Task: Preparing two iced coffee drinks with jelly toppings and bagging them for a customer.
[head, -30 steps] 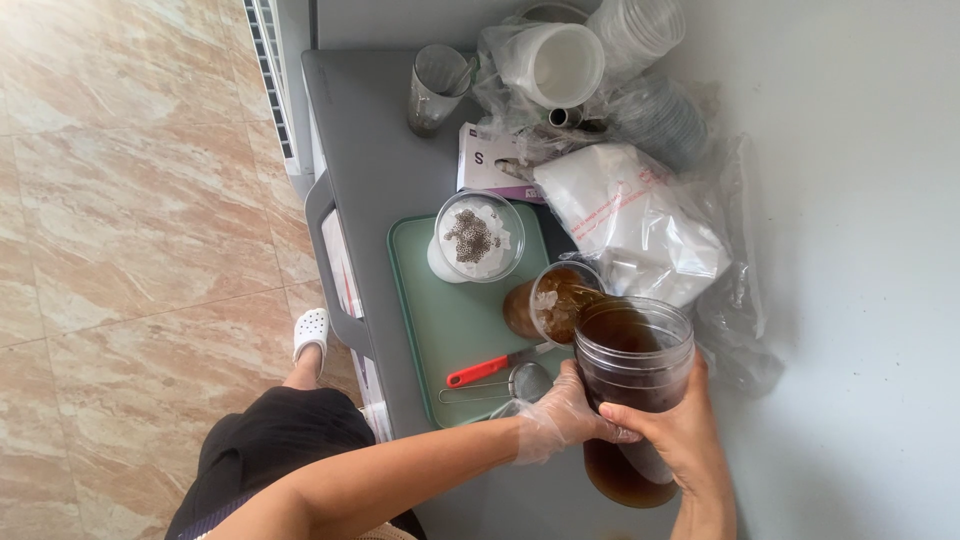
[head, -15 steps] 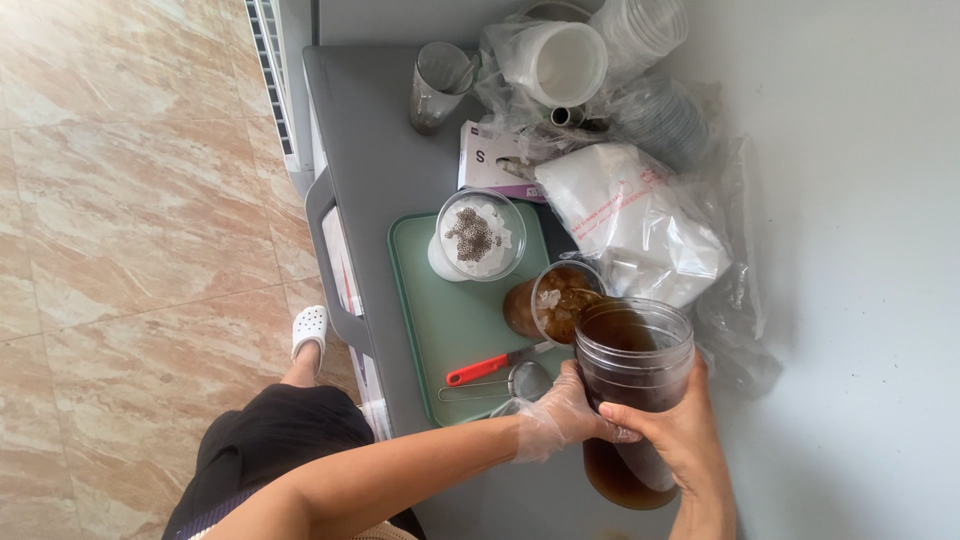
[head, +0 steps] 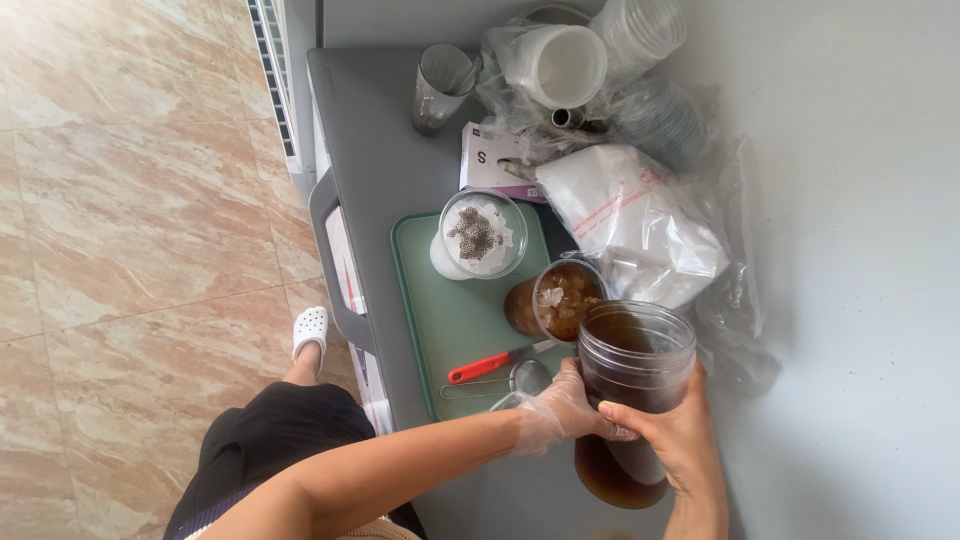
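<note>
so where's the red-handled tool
In the head view, the red-handled tool lies on the green plastic tray, just left of the gloved left hand.

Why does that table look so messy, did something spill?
No spill shows. The mess is a heap of crumpled plastic bags and stacked cups crowding the far end. The left hand, in a clear glove, and the bare right hand hold a tilted jar of brown drink.

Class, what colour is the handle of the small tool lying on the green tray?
Red; the tool's handle shows best in the head view, lying on the green tray.
</note>
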